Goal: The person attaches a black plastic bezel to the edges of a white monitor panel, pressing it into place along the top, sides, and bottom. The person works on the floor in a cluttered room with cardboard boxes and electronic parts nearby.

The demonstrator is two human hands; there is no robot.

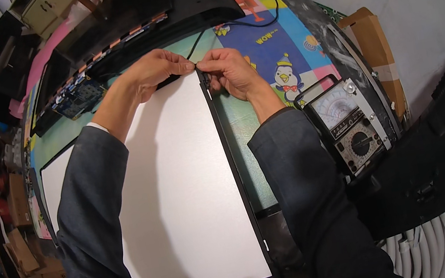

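Observation:
A large white panel (202, 190), like a screen's backlight sheet, lies before me with a thin black frame (232, 164) along its edges. At its far right corner both hands meet, fingertips nearly touching. My left hand (160, 69) is closed, its thumb and fingers pinching the frame's far edge. My right hand (230, 72) pinches the frame at the same corner, with the fingers curled round the right side. Just what lies between the fingertips is small and partly hidden. My left forearm crosses over the panel's left part, and a shadow falls down its middle.
Beyond the panel lies a dark screen (111, 15) with a blue circuit board (78, 99) at its edge. A black cable (275, 7) loops over the colourful cartoon mat (288, 38). Right are an analog multimeter (348, 126), a black plastic cover (437, 172) and a cardboard box (373, 41).

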